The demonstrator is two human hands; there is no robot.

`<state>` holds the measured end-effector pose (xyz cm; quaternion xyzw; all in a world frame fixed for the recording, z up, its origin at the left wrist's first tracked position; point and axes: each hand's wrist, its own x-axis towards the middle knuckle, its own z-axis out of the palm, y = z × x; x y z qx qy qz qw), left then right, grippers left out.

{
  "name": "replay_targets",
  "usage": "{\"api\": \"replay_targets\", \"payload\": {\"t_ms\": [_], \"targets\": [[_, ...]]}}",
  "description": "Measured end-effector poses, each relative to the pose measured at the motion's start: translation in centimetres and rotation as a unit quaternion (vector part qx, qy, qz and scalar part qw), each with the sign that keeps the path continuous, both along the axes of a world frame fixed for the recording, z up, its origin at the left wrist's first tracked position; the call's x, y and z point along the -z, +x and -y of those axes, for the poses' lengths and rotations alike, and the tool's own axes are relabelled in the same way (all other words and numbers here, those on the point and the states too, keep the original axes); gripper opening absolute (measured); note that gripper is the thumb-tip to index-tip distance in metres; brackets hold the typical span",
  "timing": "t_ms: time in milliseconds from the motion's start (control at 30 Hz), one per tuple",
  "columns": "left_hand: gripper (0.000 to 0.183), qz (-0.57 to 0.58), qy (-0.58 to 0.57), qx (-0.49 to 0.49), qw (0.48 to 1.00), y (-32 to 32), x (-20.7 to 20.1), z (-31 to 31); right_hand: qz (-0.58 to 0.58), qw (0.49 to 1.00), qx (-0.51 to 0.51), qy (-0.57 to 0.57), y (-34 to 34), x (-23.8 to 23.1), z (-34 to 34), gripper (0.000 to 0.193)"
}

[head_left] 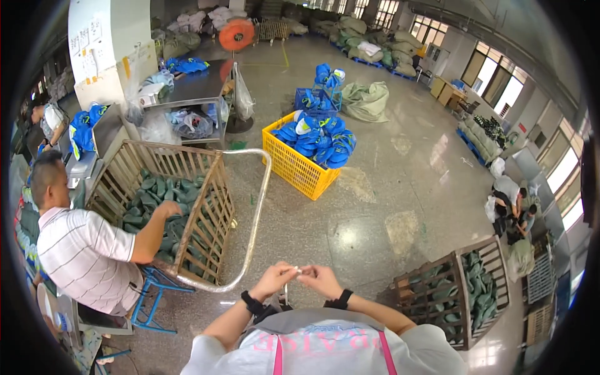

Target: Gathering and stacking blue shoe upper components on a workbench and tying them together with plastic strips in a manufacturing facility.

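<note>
My left hand and my right hand meet in front of my chest, fingertips nearly touching. Both are closed in a pinch around a tiny whitish thing, too small to name. A dark band sits on each wrist. Beyond my left hand curves the metal tube handle of a slatted cart. Dark green shoe-shaped pieces fill that cart, and neither of my hands touches them.
A co-worker reaches into the left cart, beside a blue stool. Another slatted cart of green pieces stands at right. Ahead is a yellow crate heaped with blue items; behind it lies a pale sack.
</note>
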<state>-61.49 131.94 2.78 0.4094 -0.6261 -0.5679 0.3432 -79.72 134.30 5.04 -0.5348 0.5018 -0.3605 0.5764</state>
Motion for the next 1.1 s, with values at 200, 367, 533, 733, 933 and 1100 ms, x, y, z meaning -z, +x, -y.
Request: {"api": "replay_targets", "payload": {"t_ms": [200,367,533,733,933,1100], "targets": [[0.021,0.108,-0.125,0.045,0.985,-3.0,-3.3,12.6,0.025,0.997,0.066,0.035,-7.8,2.5,15.1,0.012],[0.017,0.134,-0.112,0.037,0.984,-4.3,-1.7,20.9,-0.175,0.98,-0.064,-0.066,-10.9,8.1,27.0,0.013],[0.019,-0.106,-0.027,-0.067,0.992,-6.1,0.7,31.7,-0.205,0.959,-0.129,-0.146,-15.5,14.8,41.5,0.016],[0.013,-0.064,0.267,-0.265,0.924,-10.1,7.9,46.8,-0.504,0.844,-0.147,0.111,-32.9,25.2,64.6,0.031],[0.019,0.323,0.17,-0.149,0.919,-16.0,7.1,56.7,-0.584,0.802,0.097,0.08,-46.9,24.9,86.3,0.05],[0.028,0.364,0.276,-0.156,0.876,-15.1,9.8,57.8,-0.573,0.797,0.172,0.083,-48.2,23.8,100.4,0.087]]}}
